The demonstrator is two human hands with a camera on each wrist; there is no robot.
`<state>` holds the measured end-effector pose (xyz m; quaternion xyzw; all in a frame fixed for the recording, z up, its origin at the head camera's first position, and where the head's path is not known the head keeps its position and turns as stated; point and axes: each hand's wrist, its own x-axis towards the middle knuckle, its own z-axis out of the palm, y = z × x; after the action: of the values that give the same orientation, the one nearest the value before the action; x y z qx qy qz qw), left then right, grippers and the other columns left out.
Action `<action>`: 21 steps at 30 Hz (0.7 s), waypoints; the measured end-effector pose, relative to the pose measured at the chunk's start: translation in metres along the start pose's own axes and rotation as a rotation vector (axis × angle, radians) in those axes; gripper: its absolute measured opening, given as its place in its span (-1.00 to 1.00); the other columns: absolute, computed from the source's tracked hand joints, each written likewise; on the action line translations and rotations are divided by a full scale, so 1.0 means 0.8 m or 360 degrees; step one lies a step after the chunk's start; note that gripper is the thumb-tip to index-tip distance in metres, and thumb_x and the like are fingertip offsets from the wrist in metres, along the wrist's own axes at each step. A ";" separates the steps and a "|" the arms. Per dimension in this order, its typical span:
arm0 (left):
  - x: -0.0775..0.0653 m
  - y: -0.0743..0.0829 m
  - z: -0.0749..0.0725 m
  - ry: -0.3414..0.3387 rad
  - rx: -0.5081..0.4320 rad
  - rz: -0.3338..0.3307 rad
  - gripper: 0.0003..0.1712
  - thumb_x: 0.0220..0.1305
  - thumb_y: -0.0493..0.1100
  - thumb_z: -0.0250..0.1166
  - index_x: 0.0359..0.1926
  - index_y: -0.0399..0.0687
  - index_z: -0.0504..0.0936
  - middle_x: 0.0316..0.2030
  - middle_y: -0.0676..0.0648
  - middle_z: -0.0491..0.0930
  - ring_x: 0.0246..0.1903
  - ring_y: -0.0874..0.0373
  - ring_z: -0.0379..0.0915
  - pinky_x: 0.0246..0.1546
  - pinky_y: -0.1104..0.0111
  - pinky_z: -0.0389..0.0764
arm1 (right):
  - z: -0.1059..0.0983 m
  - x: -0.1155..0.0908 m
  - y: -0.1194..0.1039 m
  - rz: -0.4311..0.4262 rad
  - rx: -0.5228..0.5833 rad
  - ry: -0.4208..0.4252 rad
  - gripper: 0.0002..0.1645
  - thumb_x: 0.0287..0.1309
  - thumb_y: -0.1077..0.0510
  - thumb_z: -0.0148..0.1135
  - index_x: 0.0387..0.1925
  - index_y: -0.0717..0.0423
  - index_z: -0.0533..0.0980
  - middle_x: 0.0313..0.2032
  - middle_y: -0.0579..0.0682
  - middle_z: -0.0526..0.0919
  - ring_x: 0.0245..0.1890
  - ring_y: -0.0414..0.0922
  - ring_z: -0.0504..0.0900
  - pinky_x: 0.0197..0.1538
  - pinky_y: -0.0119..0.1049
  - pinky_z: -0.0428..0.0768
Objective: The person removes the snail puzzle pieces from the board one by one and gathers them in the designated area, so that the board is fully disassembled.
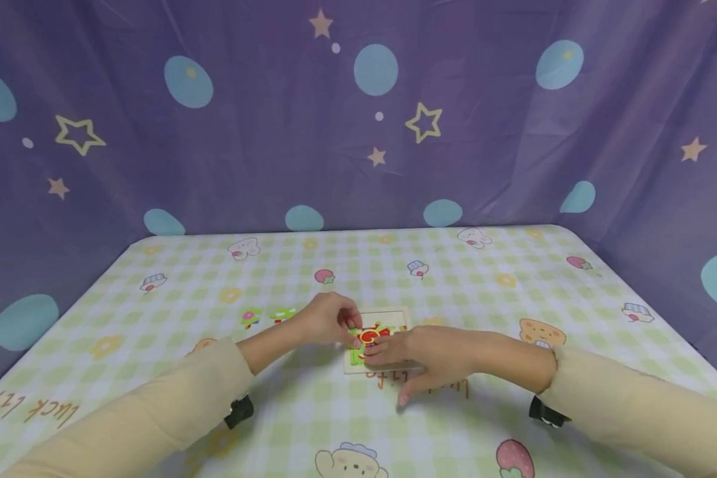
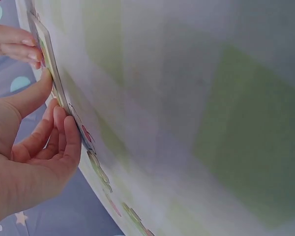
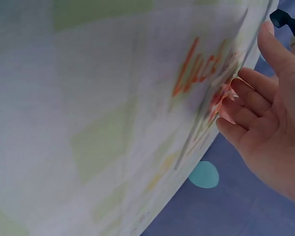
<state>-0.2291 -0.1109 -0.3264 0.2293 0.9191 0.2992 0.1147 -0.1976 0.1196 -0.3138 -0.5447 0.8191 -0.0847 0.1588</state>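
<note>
A shallow puzzle board [image 1: 384,312] with a pale rim lies on the checked tablecloth, holding bright red, yellow and green pieces [image 1: 370,336]. At its left side is my left hand [image 1: 328,320], thumb and bent fingers apart. In the left wrist view, that thumb [image 2: 38,93] touches the board's face and the fingertips rest near its edge. My right hand [image 1: 433,355] reaches over from the right, fingers fairly straight and fingertips on the pieces, thumb spread toward the front. It covers the board's right part. Nothing shows between the fingers in the right wrist view.
Two loose puzzle pieces, one with a pink round spot [image 1: 251,318] and one green with white dots [image 1: 283,315], lie left of the board behind the left forearm. A purple curtain [image 1: 358,186] hangs behind the table's back edge. Dark wrist cameras sit below both sleeves.
</note>
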 end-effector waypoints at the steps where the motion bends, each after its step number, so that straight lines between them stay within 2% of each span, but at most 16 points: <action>1: 0.000 -0.001 0.000 -0.0003 -0.0008 0.0004 -0.75 -0.10 -0.25 0.54 -0.39 -0.17 0.65 -0.45 -0.04 0.64 -0.49 0.31 0.42 -0.39 0.54 0.48 | 0.001 0.000 0.002 -0.0012 -0.0003 -0.0003 -0.17 0.14 -0.19 0.23 0.38 -0.01 0.27 0.40 -0.12 0.31 0.43 -0.11 0.26 0.41 -0.14 0.32; 4: 0.001 -0.002 0.000 -0.0015 -0.0026 -0.0008 -0.75 -0.10 -0.24 0.54 -0.39 -0.17 0.64 -0.44 -0.04 0.63 -0.48 0.30 0.43 -0.37 0.54 0.48 | 0.005 0.001 0.006 -0.0035 0.0030 -0.0006 -0.16 0.14 -0.21 0.22 0.38 0.02 0.27 0.41 -0.10 0.29 0.44 -0.10 0.24 0.41 -0.15 0.32; 13: 0.003 0.003 -0.005 -0.0087 -0.0013 -0.0087 -0.76 -0.10 -0.27 0.54 -0.40 -0.16 0.63 -0.49 0.00 0.54 -0.48 0.25 0.36 -0.39 0.50 0.41 | 0.011 0.000 0.014 -0.0114 0.0279 -0.0009 -0.11 0.11 -0.17 0.25 0.41 0.06 0.22 0.41 -0.04 0.28 0.47 -0.02 0.16 0.41 -0.09 0.31; 21: 0.005 0.008 -0.007 -0.0085 -0.0054 -0.0139 -0.86 -0.01 -0.31 0.46 -0.37 -0.14 0.68 -0.48 0.02 0.55 -0.44 0.25 0.38 -0.39 0.50 0.42 | 0.008 -0.002 0.014 -0.0073 0.0259 -0.0028 -0.17 0.18 -0.14 0.22 0.40 0.07 0.23 0.43 -0.03 0.23 0.47 -0.05 0.18 0.43 -0.12 0.29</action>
<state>-0.2324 -0.1071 -0.3184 0.1949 0.9196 0.3032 0.1561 -0.2043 0.1254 -0.3231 -0.5492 0.7955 -0.1497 0.2076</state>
